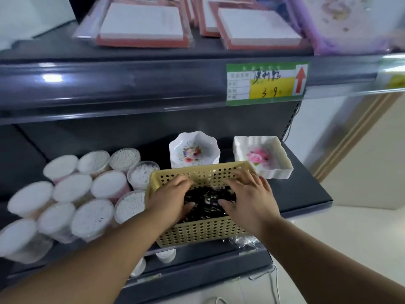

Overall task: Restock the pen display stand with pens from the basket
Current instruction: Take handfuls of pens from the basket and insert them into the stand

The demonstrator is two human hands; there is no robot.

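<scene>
Dark shop shelf (306, 191), swab tubs (72, 189) on the left, flowery dishes (194, 150) at the back. Yellow basket (203, 233) sits at the front edge with black pens (208, 200) piled inside. Right hand (249, 194) lies on the pens with its fingers spread wide. Left hand (166, 198) is in there too, but it's blurry and I can't tell if it's gripping any.

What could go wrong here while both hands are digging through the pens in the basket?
1. The basket sits at the shelf's front edge, with crinkled plastic wrap at its corner; pressure from the left hand and right hand might slide or tip it off.
2. The pens lie in a loose pile, so a big handful could spill.
3. The cotton swab tubs crowd the basket's left side and could be knocked.
</scene>
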